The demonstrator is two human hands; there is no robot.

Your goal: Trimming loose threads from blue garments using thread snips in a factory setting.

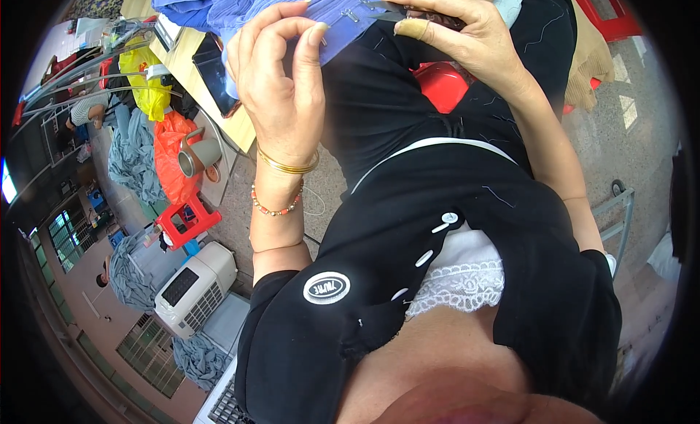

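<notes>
Blue-violet fabric (255, 5) lies across the top of the view, over my lap and the table edge. Small metal pieces that look like safety pins (351, 16) sit on it. My left hand (281, 81) is raised at the fabric's near edge, thumb and index fingertips brought together; what they pinch is too small to make out. In my right hand (474, 41) are thread snips (390, 16), their dark blade pointing left over the fabric and the brown handle partly hidden by the fingers. A tan plaster covers the right thumb tip.
A phone or tablet (213, 67) lies on the pale wooden table (240, 126) at my left. Beyond are a steel mug (198, 157), an orange bag (169, 147), a red stool (188, 221) and a white air cooler (197, 285). A metal frame (620, 216) stands right.
</notes>
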